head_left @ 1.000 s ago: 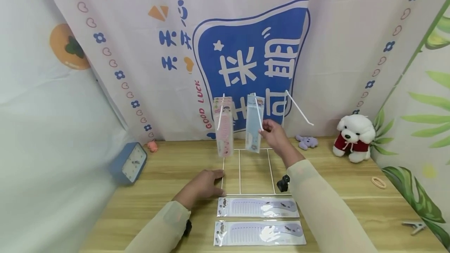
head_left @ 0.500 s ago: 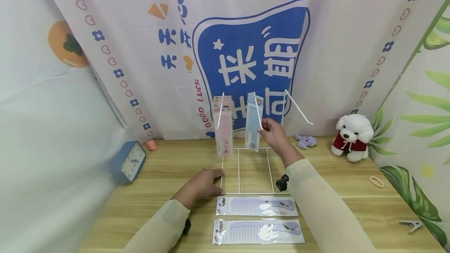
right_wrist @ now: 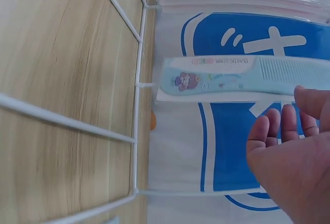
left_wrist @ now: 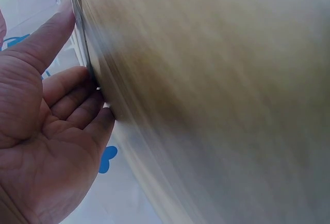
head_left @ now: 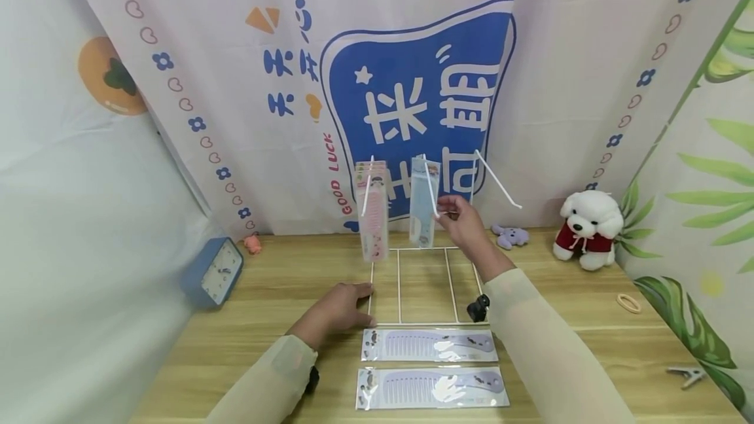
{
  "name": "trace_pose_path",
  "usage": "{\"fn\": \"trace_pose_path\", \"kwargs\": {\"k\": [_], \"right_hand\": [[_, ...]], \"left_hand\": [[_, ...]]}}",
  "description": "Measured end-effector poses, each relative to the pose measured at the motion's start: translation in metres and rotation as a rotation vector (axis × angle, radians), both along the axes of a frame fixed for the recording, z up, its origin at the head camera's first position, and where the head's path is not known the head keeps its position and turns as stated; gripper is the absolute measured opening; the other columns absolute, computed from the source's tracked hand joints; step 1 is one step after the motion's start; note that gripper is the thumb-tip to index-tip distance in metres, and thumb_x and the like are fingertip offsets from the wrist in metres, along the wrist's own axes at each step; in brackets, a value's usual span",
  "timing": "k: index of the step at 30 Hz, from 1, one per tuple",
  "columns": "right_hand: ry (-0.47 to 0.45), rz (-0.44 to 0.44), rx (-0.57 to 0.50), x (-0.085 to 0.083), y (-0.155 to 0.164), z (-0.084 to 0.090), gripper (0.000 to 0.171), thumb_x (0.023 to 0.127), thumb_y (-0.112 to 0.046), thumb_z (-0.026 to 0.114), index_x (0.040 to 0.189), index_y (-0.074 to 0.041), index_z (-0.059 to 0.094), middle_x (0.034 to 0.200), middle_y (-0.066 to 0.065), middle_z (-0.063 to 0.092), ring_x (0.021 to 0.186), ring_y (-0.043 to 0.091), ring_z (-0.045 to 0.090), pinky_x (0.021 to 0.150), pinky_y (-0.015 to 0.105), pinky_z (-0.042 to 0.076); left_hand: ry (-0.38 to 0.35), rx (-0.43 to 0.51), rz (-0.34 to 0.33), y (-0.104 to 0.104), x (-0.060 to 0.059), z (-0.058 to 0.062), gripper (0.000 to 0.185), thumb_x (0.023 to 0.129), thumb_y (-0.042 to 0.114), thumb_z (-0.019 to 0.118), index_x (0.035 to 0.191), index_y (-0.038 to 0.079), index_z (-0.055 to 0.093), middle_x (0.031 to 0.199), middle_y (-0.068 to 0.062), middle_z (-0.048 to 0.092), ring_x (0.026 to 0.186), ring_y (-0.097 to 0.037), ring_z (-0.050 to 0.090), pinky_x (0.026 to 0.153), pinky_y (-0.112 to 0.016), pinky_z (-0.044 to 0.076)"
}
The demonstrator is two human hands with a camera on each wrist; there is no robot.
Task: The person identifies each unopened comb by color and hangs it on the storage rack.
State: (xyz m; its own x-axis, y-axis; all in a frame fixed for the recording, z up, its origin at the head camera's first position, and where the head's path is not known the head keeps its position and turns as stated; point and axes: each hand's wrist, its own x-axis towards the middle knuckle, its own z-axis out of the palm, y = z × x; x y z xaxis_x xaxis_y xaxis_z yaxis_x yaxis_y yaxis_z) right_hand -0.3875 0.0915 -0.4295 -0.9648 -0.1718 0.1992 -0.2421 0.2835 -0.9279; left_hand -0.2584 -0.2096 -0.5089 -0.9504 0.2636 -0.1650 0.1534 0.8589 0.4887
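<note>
My left hand (head_left: 340, 307) rests at the left edge of the white wire rack (head_left: 400, 293), thumb and fingers spread, touching its base wire. In the left wrist view those fingers are near the tabletop edge. My right hand (head_left: 465, 224) is raised at the front end of the middle hook, beside a packaged blue comb (head_left: 422, 205) hanging there. In the right wrist view the thumb overlaps the edge of the blue comb (right_wrist: 221, 77); the other fingers are loosely bent below, apart from it. Several packaged pink combs (head_left: 372, 214) hang on the left hook.
Two packaged purple combs (head_left: 432, 387) lie in front of the rack. The right hook (head_left: 497, 180) juts forward bare. A blue clock (head_left: 215, 272) stands left; a plush dog (head_left: 588, 231), purple toy (head_left: 510, 236), hair tie (head_left: 628, 303) and clip (head_left: 688, 375) lie right.
The hanging blue comb now hangs straighter, its lower end slightly higher and farther back. My right hand shifts only slightly at the hook's end. The left hand stays put on the rack.
</note>
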Motion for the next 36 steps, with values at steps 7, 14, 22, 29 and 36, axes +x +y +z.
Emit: {"fn": "trace_pose_path", "kwargs": {"k": [7, 14, 22, 29, 36], "right_hand": [[0.059, 0.009, 0.117, 0.028, 0.035, 0.003, 0.045, 0.108, -0.015, 0.068, 0.148, 0.002, 0.054, 0.141, 0.025, 0.064, 0.131, 0.041, 0.063, 0.116, 0.052, 0.054], [0.026, -0.023, 0.203, 0.073, 0.079, 0.0, 0.046, 0.109, -0.021, 0.07, 0.143, 0.006, 0.055, 0.135, 0.026, 0.064, 0.125, 0.037, 0.063, 0.108, 0.045, 0.056], [-0.08, -0.113, 0.406, 0.113, 0.125, -0.029, 0.055, 0.106, -0.028, 0.072, 0.143, 0.009, 0.052, 0.133, 0.029, 0.063, 0.122, 0.041, 0.065, 0.101, 0.052, 0.06], [-0.2, -0.147, 0.576, 0.123, 0.14, -0.056, 0.065, 0.101, -0.035, 0.078, 0.139, 0.011, 0.051, 0.132, 0.035, 0.064, 0.116, 0.046, 0.066, 0.093, 0.057, 0.059], [-0.246, -0.149, 0.628, 0.125, 0.139, -0.066, 0.069, 0.099, -0.038, 0.081, 0.138, 0.011, 0.053, 0.129, 0.035, 0.064, 0.111, 0.044, 0.066, 0.091, 0.058, 0.058]], "left_hand": [[-0.002, 0.002, -0.007, 0.001, -0.001, 0.0, 0.079, 0.091, 0.034, 0.091, 0.158, 0.008, 0.058, 0.168, -0.009, 0.052, 0.157, -0.038, 0.047, 0.13, -0.055, 0.039], [-0.012, 0.004, 0.001, 0.001, -0.001, 0.003, 0.079, 0.091, 0.034, 0.091, 0.158, 0.009, 0.058, 0.168, -0.009, 0.052, 0.157, -0.04, 0.046, 0.13, -0.056, 0.039], [-0.02, -0.011, 0.016, 0.001, 0.0, 0.004, 0.08, 0.091, 0.035, 0.09, 0.159, 0.009, 0.057, 0.169, -0.009, 0.051, 0.157, -0.039, 0.046, 0.13, -0.056, 0.039], [-0.008, -0.006, 0.015, 0.0, 0.001, 0.006, 0.079, 0.091, 0.034, 0.091, 0.158, 0.007, 0.057, 0.168, -0.009, 0.052, 0.157, -0.039, 0.046, 0.13, -0.055, 0.039], [-0.021, -0.006, 0.016, 0.003, 0.0, 0.004, 0.078, 0.092, 0.035, 0.089, 0.158, 0.008, 0.058, 0.168, -0.009, 0.051, 0.157, -0.038, 0.046, 0.13, -0.055, 0.039]]}}
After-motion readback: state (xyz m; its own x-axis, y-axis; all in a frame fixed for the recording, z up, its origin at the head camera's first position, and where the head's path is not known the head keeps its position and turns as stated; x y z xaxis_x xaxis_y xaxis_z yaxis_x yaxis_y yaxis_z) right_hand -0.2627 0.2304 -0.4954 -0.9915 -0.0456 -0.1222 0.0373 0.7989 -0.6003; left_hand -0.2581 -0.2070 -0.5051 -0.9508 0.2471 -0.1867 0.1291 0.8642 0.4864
